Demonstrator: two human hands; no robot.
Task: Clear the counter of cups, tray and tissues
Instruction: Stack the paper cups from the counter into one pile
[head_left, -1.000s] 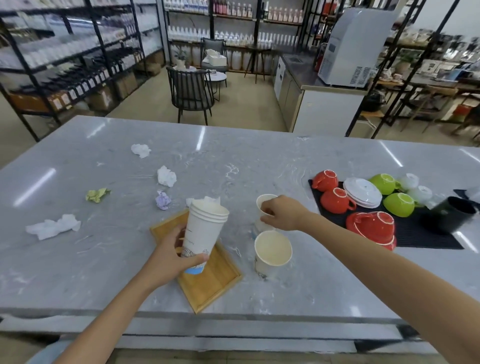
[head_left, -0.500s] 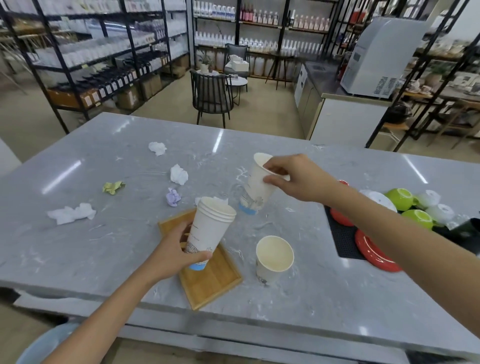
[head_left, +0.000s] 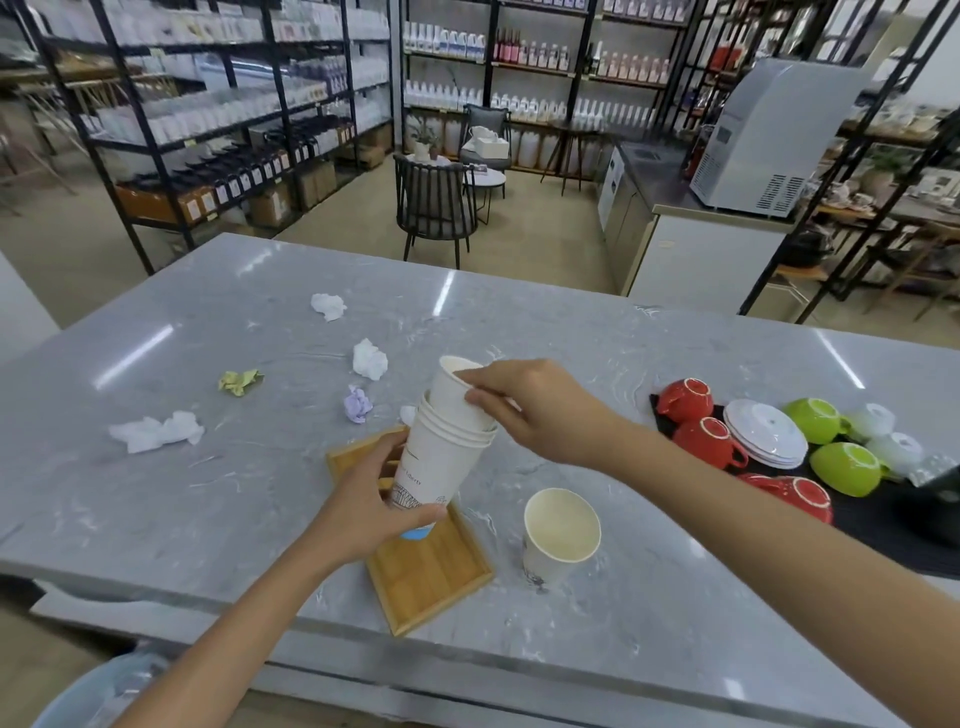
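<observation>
The left hand (head_left: 371, 506) is curled round the lower part of a stack of white paper cups (head_left: 439, 462), thumb across the printed front and fingers wrapped behind; the stack tilts to the right and is held above the far end of a shallow rectangular wooden tray (head_left: 431, 569) that lies flat on the grey marble-patterned counter (head_left: 649, 597); the right hand (head_left: 535, 408) comes in from the right and pinches the rim of a single white paper cup (head_left: 457, 389) between thumb and bent fingers; that cup sits part way down in the mouth of the stack, its upper half standing clear of the nested rims; another open white paper cup (head_left: 558, 535) stands upright on the counter just to the right of the tray, touched by neither hand; crumpled tissues lie scattered on the counter to the left and beyond the hands: a flat white tissue wad (head_left: 156, 431) far left, a crumpled yellow-green paper scrap (head_left: 239, 382), a small lilac tissue ball (head_left: 358, 405) near the tray's far corner, a white tissue ball (head_left: 370, 359) beyond it, and a further white tissue ball (head_left: 328, 306) well towards the counter's back edge; at the right, red and green ceramic cups (head_left: 706, 441) and a pile of white saucers (head_left: 766, 434) rest upside down on a black mat (head_left: 883, 525).
</observation>
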